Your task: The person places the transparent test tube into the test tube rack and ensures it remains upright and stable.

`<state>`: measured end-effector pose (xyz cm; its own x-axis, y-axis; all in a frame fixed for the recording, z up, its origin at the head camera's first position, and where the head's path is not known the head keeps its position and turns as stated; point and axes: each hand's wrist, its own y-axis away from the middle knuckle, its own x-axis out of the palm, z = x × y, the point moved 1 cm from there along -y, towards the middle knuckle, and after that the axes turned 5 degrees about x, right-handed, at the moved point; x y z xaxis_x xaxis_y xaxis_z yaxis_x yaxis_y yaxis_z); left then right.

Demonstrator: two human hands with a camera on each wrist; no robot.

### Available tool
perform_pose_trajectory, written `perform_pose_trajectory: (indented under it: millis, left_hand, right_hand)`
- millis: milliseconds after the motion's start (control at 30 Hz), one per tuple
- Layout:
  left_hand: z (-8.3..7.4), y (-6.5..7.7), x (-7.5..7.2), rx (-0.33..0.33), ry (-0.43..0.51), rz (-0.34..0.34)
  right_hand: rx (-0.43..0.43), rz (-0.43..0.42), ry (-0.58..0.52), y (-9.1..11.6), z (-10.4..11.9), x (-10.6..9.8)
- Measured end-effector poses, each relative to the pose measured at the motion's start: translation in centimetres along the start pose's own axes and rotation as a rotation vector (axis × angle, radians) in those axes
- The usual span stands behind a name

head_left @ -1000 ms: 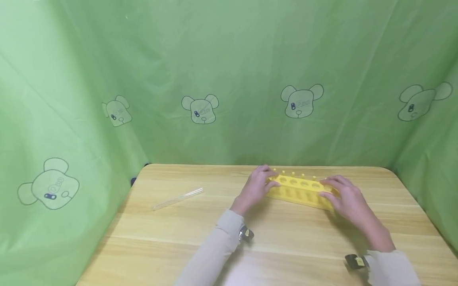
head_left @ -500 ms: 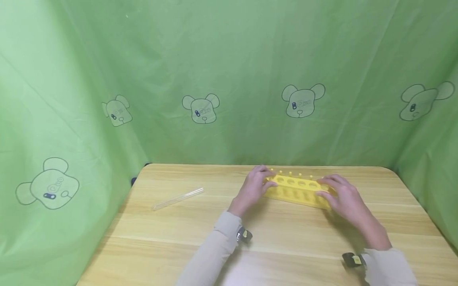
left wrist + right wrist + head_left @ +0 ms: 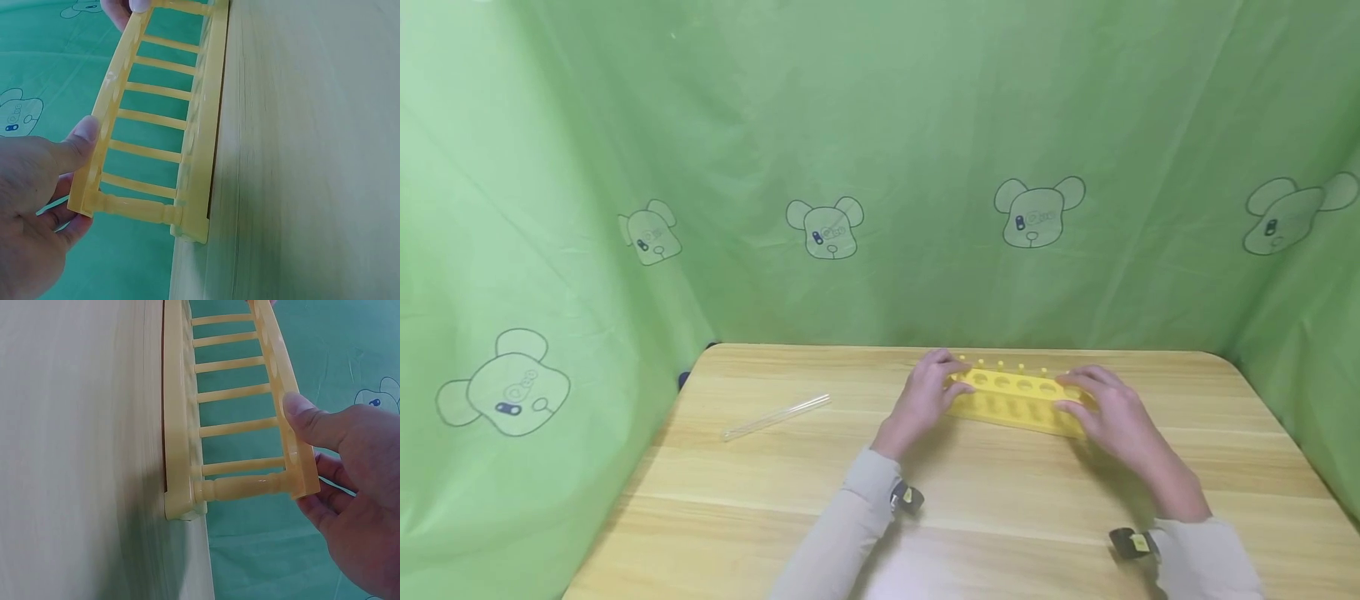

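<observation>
A yellow test tube rack (image 3: 1011, 407) stands upright near the back of the table, with a row of round holes in its top plate and thin pegs along its far side. My left hand (image 3: 922, 393) grips the left end of that top plate, thumb (image 3: 84, 134) on the near edge and fingers curled behind. At the other end my right hand (image 3: 1122, 417) holds the plate the same way, its thumb (image 3: 303, 412) on the near edge. Whether the base touches the table all along is hard to tell. A clear tube (image 3: 777, 417) lies slantwise, apart from both hands.
The wooden table (image 3: 1000, 517) reaches back to a green curtain (image 3: 925, 167) printed with bear heads, which also hangs along the left and right sides. The rack stands close to the table's back edge.
Both hands have shifted the rack a short way to the left, keeping their hold at its two ends. The clear tube lies where it was, and the head view has turned slightly.
</observation>
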<state>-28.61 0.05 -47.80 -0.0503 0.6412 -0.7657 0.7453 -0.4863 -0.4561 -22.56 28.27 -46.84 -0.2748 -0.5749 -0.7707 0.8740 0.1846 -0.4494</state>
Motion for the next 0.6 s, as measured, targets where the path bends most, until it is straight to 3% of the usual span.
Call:
perform_pose_trajectory:
  millis: [600]
  left_hand:
    - [0.7,1.3,-1.0,-0.007,0.04,-0.05]
  right_hand:
    - [-0.008,0.007,-0.024,-0.7,1.0,1.0]
